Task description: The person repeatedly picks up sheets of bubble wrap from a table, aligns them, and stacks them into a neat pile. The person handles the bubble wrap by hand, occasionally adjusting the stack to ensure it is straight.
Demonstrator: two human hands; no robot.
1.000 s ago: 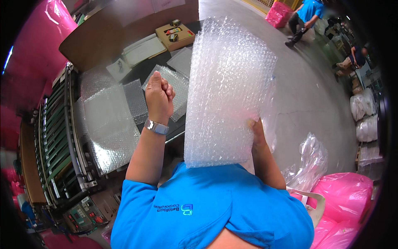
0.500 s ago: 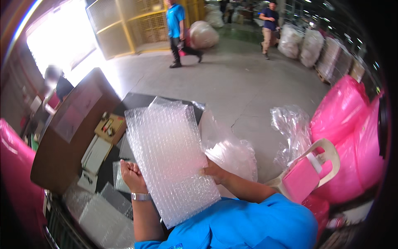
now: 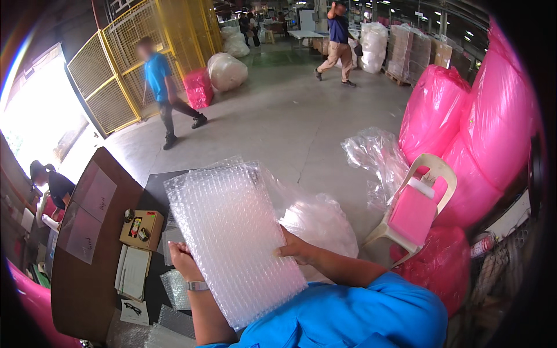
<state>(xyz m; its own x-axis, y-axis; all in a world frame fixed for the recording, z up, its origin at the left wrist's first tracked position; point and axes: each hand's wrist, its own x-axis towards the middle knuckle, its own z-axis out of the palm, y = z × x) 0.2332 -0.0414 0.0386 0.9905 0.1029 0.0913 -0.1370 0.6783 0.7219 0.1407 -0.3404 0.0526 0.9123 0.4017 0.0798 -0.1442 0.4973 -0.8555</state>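
I hold a stack of clear bubble-wrap sheets [image 3: 232, 240] tilted in front of my chest. My left hand [image 3: 183, 262], with a watch at the wrist, grips its left edge low down. My right hand [image 3: 294, 248] holds its right edge, thumb on the front. The lower part of the sheets rests against my blue shirt. A full clear bag of more bubble wrap [image 3: 322, 223] sits just behind my right hand.
A dark worktable [image 3: 154, 191] at left carries a small cardboard box [image 3: 141, 229], white packets [image 3: 132, 271] and loose wrap. A brown board [image 3: 87, 232] leans beside it. A plastic chair [image 3: 415, 206] and pink bags [image 3: 481, 127] stand right. People walk on the concrete floor beyond.
My view has swung up and to the right, from the worktable toward the open hall. The sheets, held high before, now sit lower and tilted, with both hands still on their edges.
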